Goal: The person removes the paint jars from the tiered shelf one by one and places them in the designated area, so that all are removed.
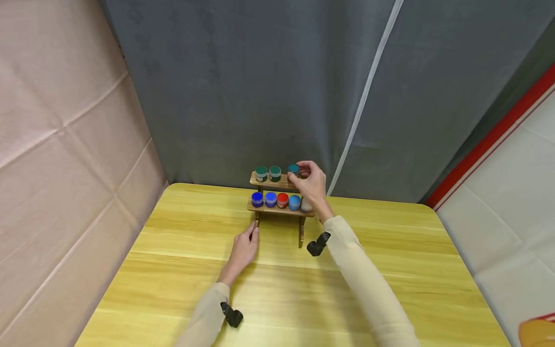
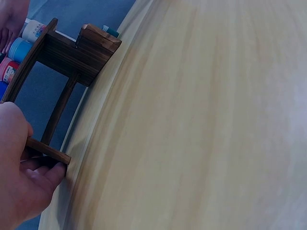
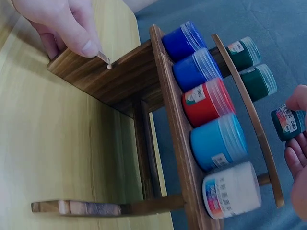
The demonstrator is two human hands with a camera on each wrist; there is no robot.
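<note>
A two-tier wooden rack (image 1: 277,210) stands near the table's back edge. My left hand (image 1: 244,248) grips its left leg, fingers and thumb around the wood in the right wrist view. In my right hand (image 1: 313,183), thumb and fingers pinch a dark teal paint jar (image 3: 288,122) at the upper shelf's right part. Two dark green jars (image 3: 259,82) sit on that shelf, left of the held one. Along the lower shelf runs a row: two blue jars (image 3: 196,69), a red jar (image 3: 208,102), a light blue jar (image 3: 218,141) and a white jar (image 3: 232,190) at the right end.
The yellow wood-grain table (image 1: 277,289) extends in front of the rack. Directly behind it hangs a grey curtain (image 1: 238,96) with a pale strip. Pale panels flank the table, the right one (image 1: 511,207) with a red edge.
</note>
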